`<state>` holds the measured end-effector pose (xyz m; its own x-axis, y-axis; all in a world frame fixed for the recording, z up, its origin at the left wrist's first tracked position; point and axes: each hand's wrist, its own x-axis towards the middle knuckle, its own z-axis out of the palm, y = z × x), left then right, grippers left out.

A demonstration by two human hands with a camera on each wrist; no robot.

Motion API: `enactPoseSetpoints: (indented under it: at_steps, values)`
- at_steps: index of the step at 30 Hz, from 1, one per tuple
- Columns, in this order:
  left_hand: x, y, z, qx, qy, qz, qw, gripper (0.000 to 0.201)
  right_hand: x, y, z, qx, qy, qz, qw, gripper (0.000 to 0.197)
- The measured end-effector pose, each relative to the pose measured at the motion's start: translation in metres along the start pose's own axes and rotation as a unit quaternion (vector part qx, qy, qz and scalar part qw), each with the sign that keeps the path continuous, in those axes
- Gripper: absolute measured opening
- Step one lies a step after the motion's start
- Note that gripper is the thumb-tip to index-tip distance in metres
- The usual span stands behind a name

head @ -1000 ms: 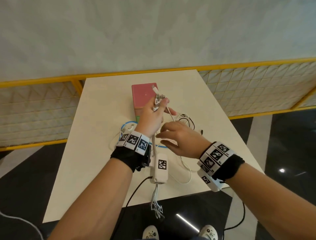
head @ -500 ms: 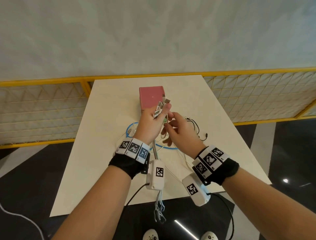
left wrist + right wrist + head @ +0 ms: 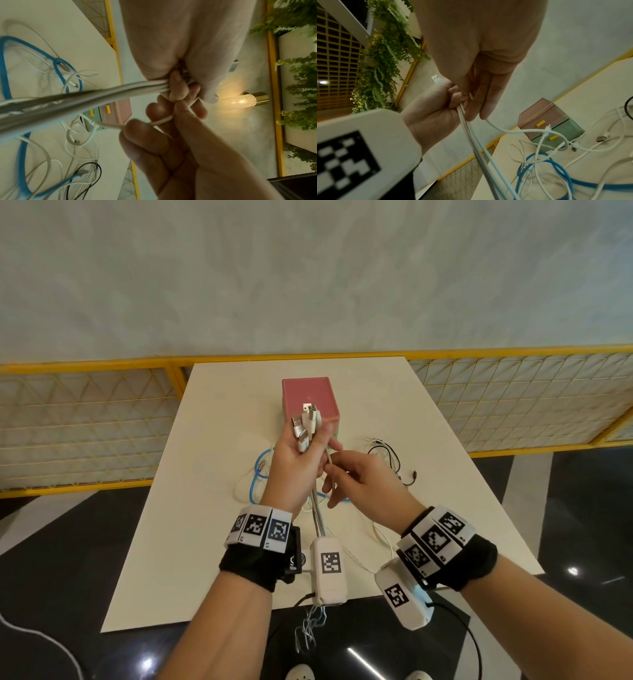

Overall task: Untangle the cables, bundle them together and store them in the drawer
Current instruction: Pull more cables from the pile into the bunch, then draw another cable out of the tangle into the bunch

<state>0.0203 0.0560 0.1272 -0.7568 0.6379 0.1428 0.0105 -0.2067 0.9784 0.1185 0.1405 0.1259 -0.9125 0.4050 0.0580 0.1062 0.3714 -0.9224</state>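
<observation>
My left hand [image 3: 301,460] is raised above the table and grips a bundle of white cables [image 3: 102,94]. Several USB plugs [image 3: 306,422] fan out above its fingers, and the strands hang down past the wrist. My right hand [image 3: 356,477] touches the left hand from the right and pinches one white cable [image 3: 505,130], which trails down to the table. A blue cable [image 3: 255,474] and loose white cables [image 3: 599,143] lie tangled on the table below. The drawer box [image 3: 310,397], with a pink top, a green lower drawer and yellow handles [image 3: 541,123], stands shut behind the hands.
A thin black cable [image 3: 394,457] lies to the right of the hands on the white table [image 3: 212,405]. A yellow mesh fence [image 3: 85,433] runs behind the table. The table's near edge [image 3: 191,621] lies under my wrists, with dark floor beyond.
My right hand moved up and left from the table to the left hand and now pinches a white cable there. More plugs now stand above the left hand's fingers.
</observation>
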Motion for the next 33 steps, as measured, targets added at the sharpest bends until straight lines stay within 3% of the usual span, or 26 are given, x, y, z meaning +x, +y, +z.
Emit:
enactPoseSetpoints:
  at_steps: [2, 5, 6, 8, 10, 14, 17, 20, 23, 25, 28, 30, 33]
  values:
    - [-0.001, -0.003, -0.001, 0.008, -0.005, -0.01, 1.0, 0.019, -0.002, -0.001, 0.0, -0.027, -0.003, -0.013, 1.0, 0.018]
    - [0.003, -0.002, -0.002, 0.036, 0.038, -0.02, 0.998, 0.038, -0.001, 0.003, -0.004, -0.098, -0.053, -0.011, 0.994, 0.023]
    - [0.005, 0.002, -0.003, 0.03, 0.06, -0.02, 0.998, 0.039, 0.0, 0.008, -0.006, -0.103, -0.08, -0.001, 0.992, 0.026]
    - [0.013, 0.015, -0.009, -0.084, 0.095, -0.036, 0.991, 0.035, 0.003, 0.023, -0.012, -0.083, -0.111, 0.021, 0.99, 0.028]
    - [0.02, 0.034, -0.022, -0.176, 0.087, -0.021, 0.98, 0.034, 0.008, 0.043, -0.024, -0.087, -0.114, 0.042, 0.989, 0.028]
    - [0.027, 0.057, -0.045, -0.141, 0.09, 0.031, 0.985, 0.028, 0.021, 0.063, -0.046, -0.218, -0.076, 0.04, 0.972, 0.033]
    - [0.023, 0.055, -0.055, -0.06, 0.063, 0.065, 0.994, 0.012, 0.034, 0.047, -0.054, -0.223, -0.003, 0.0, 0.975, 0.033]
    - [0.018, 0.053, -0.056, 0.022, 0.05, 0.052, 0.997, 0.03, 0.044, 0.018, -0.06, -0.241, 0.06, -0.071, 0.966, 0.029]
    - [0.013, 0.055, -0.041, 0.132, -0.022, 0.02, 0.991, 0.033, 0.05, -0.01, -0.055, -0.286, 0.027, -0.176, 0.942, 0.025]
    - [0.01, 0.054, -0.028, 0.192, -0.087, -0.036, 0.977, 0.037, 0.052, -0.025, -0.047, -0.31, 0.012, -0.258, 0.915, 0.024]
    - [0.007, 0.05, -0.02, 0.2, -0.124, -0.08, 0.969, 0.038, 0.056, -0.041, -0.049, -0.33, 0.002, -0.29, 0.898, 0.017]
    - [0.01, 0.053, -0.023, 0.185, -0.07, -0.053, 0.979, 0.029, 0.059, -0.038, -0.058, -0.331, -0.001, -0.264, 0.906, 0.023]
    - [0.016, 0.064, -0.031, 0.114, 0.055, 0.007, 0.992, 0.021, 0.064, -0.022, -0.066, -0.286, -0.02, -0.154, 0.946, 0.027]
